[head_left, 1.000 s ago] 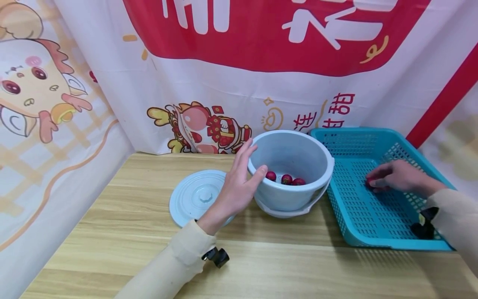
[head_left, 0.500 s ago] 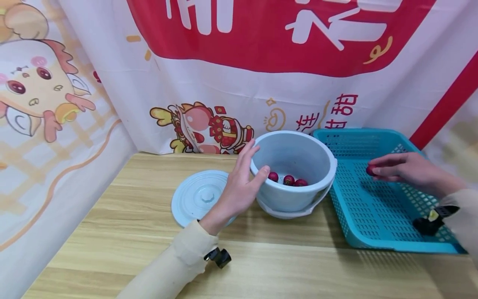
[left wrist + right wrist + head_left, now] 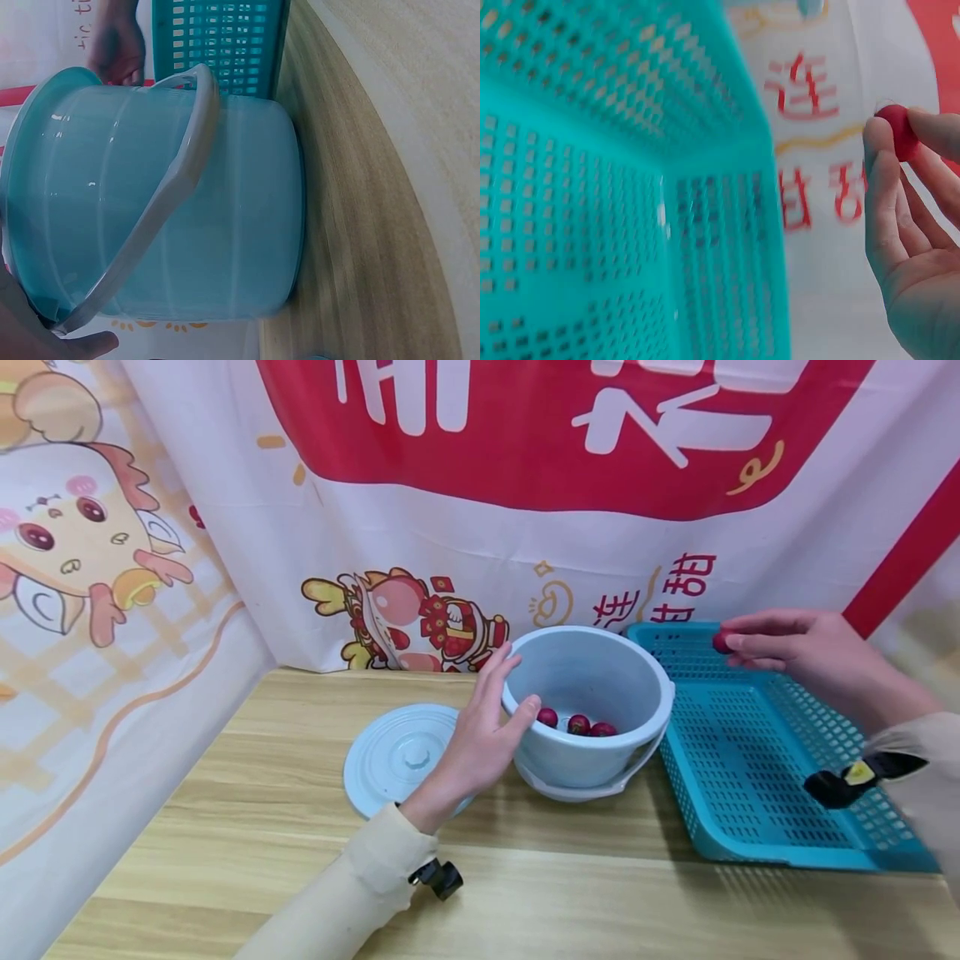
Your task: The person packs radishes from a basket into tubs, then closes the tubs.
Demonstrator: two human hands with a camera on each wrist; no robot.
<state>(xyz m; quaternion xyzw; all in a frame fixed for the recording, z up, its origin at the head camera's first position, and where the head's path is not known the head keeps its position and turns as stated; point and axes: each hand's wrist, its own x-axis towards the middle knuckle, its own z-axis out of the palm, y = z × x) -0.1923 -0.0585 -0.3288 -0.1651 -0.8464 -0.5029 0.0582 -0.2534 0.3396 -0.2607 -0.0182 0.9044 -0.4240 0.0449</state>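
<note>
My right hand (image 3: 810,647) pinches a small red radish (image 3: 722,641) between thumb and fingertips, raised above the far part of the teal basket (image 3: 731,852). In the right wrist view a thin root thread shows on the radish (image 3: 900,132). My left hand (image 3: 483,735) rests against the left rim of the light blue bucket (image 3: 573,768), its fingers fairly straight along the side and the thumb at the rim. Several radishes (image 3: 578,724) lie on the bucket's bottom. The bucket stands upright with its handle (image 3: 592,792) hanging down in front.
A round light blue lid (image 3: 408,752) lies flat on the wooden table (image 3: 247,793), left of the bucket and partly behind my left forearm. The basket stands close to the bucket's right side. A printed cloth (image 3: 420,518) hangs behind the table.
My right hand has lifted the radish off the basket's floor and carried it up toward the basket's back rim. The left hand stays at the bucket.
</note>
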